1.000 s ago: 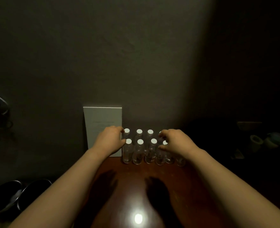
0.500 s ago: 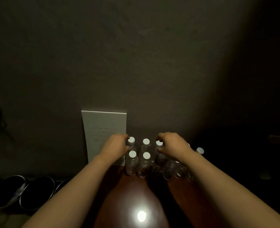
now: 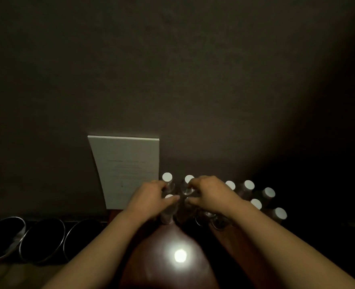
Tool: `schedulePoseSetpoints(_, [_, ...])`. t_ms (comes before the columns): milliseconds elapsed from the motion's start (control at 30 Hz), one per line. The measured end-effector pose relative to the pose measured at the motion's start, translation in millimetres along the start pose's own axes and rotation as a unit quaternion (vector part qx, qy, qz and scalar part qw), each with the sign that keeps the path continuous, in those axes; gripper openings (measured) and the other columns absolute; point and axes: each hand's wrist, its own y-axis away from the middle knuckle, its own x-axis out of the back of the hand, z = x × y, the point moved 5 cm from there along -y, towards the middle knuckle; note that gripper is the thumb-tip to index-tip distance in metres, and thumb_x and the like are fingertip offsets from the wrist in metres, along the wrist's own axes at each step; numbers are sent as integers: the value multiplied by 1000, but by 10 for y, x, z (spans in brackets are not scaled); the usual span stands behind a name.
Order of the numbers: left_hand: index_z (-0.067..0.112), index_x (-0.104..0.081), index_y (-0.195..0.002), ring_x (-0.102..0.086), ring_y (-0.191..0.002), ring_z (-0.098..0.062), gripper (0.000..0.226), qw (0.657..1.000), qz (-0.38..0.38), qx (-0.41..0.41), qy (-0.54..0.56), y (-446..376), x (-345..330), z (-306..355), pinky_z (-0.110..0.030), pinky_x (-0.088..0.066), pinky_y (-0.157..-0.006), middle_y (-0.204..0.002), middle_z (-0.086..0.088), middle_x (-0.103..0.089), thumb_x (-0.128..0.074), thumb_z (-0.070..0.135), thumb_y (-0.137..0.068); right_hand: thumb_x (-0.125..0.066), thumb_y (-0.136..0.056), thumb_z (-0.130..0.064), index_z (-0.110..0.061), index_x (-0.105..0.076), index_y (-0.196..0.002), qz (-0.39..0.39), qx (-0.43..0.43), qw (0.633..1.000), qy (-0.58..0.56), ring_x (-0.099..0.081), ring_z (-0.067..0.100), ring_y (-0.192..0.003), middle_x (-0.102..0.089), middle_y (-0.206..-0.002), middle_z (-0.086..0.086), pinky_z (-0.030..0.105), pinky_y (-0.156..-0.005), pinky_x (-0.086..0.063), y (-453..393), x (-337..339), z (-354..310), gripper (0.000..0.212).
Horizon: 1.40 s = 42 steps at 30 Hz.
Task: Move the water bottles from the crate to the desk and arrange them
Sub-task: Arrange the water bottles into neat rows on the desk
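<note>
Several clear water bottles with white caps (image 3: 248,185) stand in two rows at the back of the dark red wooden desk (image 3: 151,265), against the wall. My left hand (image 3: 149,198) wraps the neck of the front-left bottle (image 3: 168,213). My right hand (image 3: 212,195) pinches the neck of the bottle (image 3: 186,189) beside it in the back row, and hides the bottles under it. The two hands almost touch. No crate is in view.
A white printed card (image 3: 128,170) leans on the wall just left of the bottles. Three metal bowls (image 3: 43,240) sit below the desk's left edge. A bright lamp reflection (image 3: 180,255) lies on the desk. The right side is very dark.
Both hands have closed in on the left end of the rows and now nearly meet. The view has shifted, showing more bottles to the right.
</note>
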Motion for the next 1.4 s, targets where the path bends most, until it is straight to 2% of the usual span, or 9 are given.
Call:
schedulePoseSetpoints(100, [23,-65,-99,-63,-89,-19,38,999,-32,-16,-23,89,-138,46,-34,-53,-76,-96,1,-66,-74,49,-73,-66,-83,-41,-22,-60,-120,-47,17,998,34,-60,27,-103,-60,-114,6,37,-81,-53,20,-194,-88,41])
schedulePoseSetpoints(233, [21,-62,-94,-64,-91,-25,21,998,-2,-34,-48,66,-132,69,-35,-52,-72,-97,-2,-67,-66,34,-79,-59,-87,-34,-16,-62,-106,-34,17,998,44,-62,32,-96,-61,-111,11,35,-74,-48,-23,-330,-151,27])
schedulePoseSetpoints(367, [19,-65,-96,-65,-91,-27,22,997,2,-47,-67,152,-113,82,-34,-52,-72,-98,-5,-67,-65,34,-79,-57,-87,-31,-17,-65,-108,-26,18,999,40,-63,31,-94,-63,-111,11,34,-74,-51,-1,-375,-206,27])
schedulePoseSetpoints(500, [18,-65,-89,-64,-89,-26,23,997,13,-45,-60,411,-99,7,-34,-51,-68,-94,-4,-68,-64,38,-79,-59,-87,-33,-17,-65,-113,-31,35,998,40,-63,32,-98,-61,-112,10,35,-80,-52,215,-441,-297,31])
schedulePoseSetpoints(767, [25,-66,-108,-63,-99,-21,28,997,-9,-22,-75,1109,-222,-156,-35,-52,-81,-107,2,-67,-66,34,-81,-56,-91,-30,-11,-63,-107,-48,73,993,74,-59,33,-94,-57,-107,11,37,-75,-47,751,-668,-599,25])
schedulePoseSetpoints(1100, [27,-61,-119,-59,-104,-21,35,993,-34,-33,-106,1437,-362,-48,-34,-51,-81,-113,2,-60,-63,36,-84,-56,-92,-24,-14,-56,-118,-55,74,993,71,-60,34,-97,-53,-110,10,36,-71,-43,1039,-791,-691,29])
schedulePoseSetpoints(1267, [30,-60,-122,-59,-105,-16,52,992,-57,-16,-114,1266,-307,-25,-35,-54,-85,-116,5,-62,-66,59,-79,-61,-89,-35,-25,-48,-138,-53,62,996,31,-59,29,-108,-53,-123,5,38,-86,-52,1000,-735,-575,51])
schedulePoseSetpoints(1333, [31,-62,-119,-62,-103,-13,54,994,-43,-7,-100,1144,-239,-25,-33,-54,-84,-114,7,-65,-65,65,-78,-64,-86,-47,-28,-49,-137,-28,54,998,4,-58,25,-112,-56,-125,3,36,-91,-50,947,-620,-446,56])
schedulePoseSetpoints(1400, [31,-65,-116,-63,-99,-11,46,997,-20,3,-70,1006,-152,7,-31,-53,-84,-111,9,-67,-64,61,-81,-64,-84,-54,-29,-55,-133,10,33,999,-27,-58,21,-112,-60,-122,1,32,-93,-48,884,-456,-246,56])
